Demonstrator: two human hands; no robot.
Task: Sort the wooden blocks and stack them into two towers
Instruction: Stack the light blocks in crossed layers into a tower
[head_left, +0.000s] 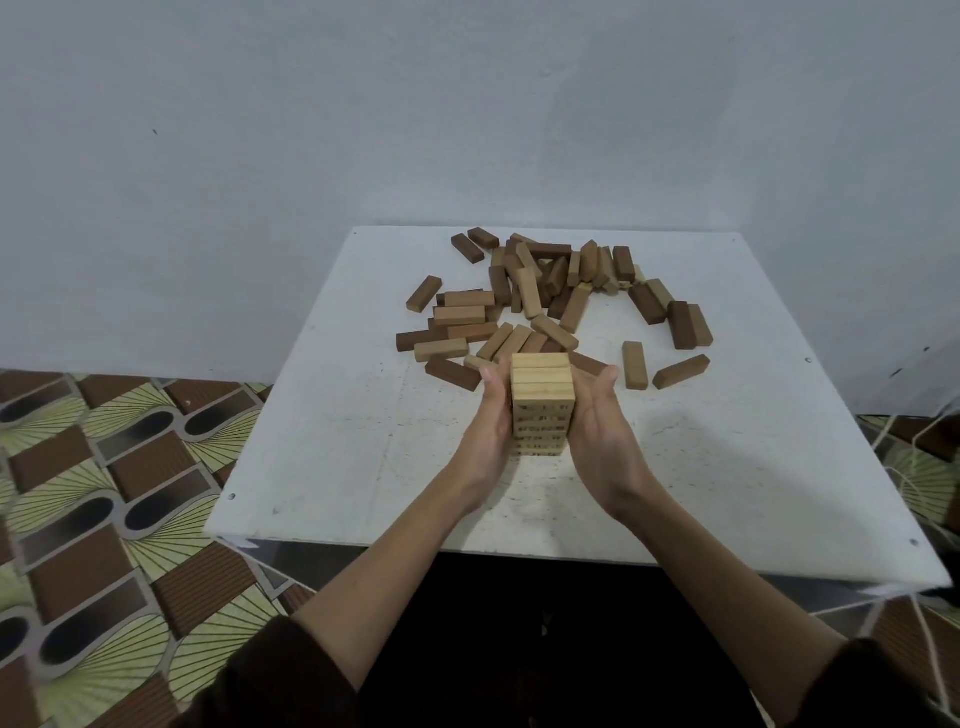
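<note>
A tower (543, 410) of pale wooden blocks, upright on the white table (353, 426), several layers tall, with a top layer of three blocks laid side by side. Flat against the tower's left side, the left hand (491, 415): fingers straight and pressed together, tips reaching up near the top layer. Against the tower's right side, the right hand (597, 421): palm turned toward the tower, fingers straight and close together, tips level with the top layer (whether the whole palm touches the wood, impossible to tell).

Behind the tower, a loose pile (540, 291) of light and dark blocks, mixed and lying at all angles, the nearest ones just beyond the fingertips. Just left of the tower, a dark block (452, 374) lying flat. Right of the tower, a single light block (635, 365), and further right a tan block (680, 371), both apart from the pile.

Nearer than the tower, bare forearms ending in dark sleeves (270, 675). Far left of the tower, a patterned floor covering (104, 467). Beyond the tower and pile, a plain grey wall (467, 104).
</note>
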